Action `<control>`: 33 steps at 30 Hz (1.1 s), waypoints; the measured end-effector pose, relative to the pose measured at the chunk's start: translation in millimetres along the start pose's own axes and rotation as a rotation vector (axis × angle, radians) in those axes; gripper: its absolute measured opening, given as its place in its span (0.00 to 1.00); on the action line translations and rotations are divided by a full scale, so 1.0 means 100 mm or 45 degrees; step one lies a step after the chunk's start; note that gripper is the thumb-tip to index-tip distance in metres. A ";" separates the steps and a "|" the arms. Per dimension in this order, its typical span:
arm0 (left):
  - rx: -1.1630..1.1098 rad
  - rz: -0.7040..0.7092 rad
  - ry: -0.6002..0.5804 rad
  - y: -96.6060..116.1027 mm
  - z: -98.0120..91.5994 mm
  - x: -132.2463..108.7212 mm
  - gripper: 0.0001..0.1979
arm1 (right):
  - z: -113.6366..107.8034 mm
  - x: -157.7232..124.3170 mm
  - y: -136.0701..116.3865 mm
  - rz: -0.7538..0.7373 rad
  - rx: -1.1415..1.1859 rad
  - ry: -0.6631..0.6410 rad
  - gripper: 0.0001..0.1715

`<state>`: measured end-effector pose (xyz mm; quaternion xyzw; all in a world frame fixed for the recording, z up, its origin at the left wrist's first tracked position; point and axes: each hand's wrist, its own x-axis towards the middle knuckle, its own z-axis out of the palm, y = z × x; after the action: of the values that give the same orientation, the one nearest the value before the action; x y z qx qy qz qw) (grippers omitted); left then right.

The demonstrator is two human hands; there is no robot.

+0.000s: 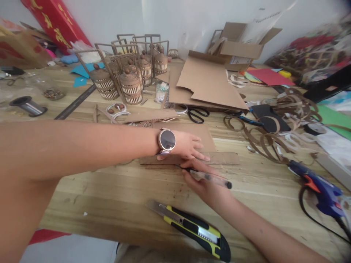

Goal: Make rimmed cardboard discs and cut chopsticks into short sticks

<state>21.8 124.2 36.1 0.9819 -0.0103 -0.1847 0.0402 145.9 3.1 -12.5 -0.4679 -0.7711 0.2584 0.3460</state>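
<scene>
My left hand (189, 147), with a round watch (166, 140) on its wrist, lies flat with fingers stretched out on a long cardboard strip (222, 158) that rests on the wooden table (109, 190). My right hand (204, 184) is closed around a clear-barrelled pen (212, 179), its tip touching the strip's near edge just below my left fingers. A larger brown cardboard sheet (204, 135) lies right behind the strip.
A yellow-black utility knife (192, 226) lies near the front edge. A blue glue gun (318, 186) sits at right. Black scissors (197, 114), curled cardboard strips (263, 140), flat cardboard sheets (203, 82), small woven cardboard lanterns (130, 82), an open box (238, 45) crowd the back.
</scene>
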 end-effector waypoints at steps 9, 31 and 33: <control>0.159 0.119 -0.065 -0.07 0.06 0.01 0.41 | -0.39 -0.09 0.05 0.038 -0.183 0.138 0.06; 0.305 0.146 -0.070 -0.06 0.08 -0.03 0.38 | 0.61 0.20 -0.16 -0.151 0.290 -0.105 0.14; 0.273 0.142 -0.041 -0.07 0.10 -0.03 0.36 | 0.62 0.20 -0.16 -0.158 0.255 -0.100 0.15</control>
<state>15.4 131.0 27.3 0.9753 -0.0855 -0.1959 -0.0550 82.7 9.5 -34.2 -0.3718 -0.7820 0.3302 0.3758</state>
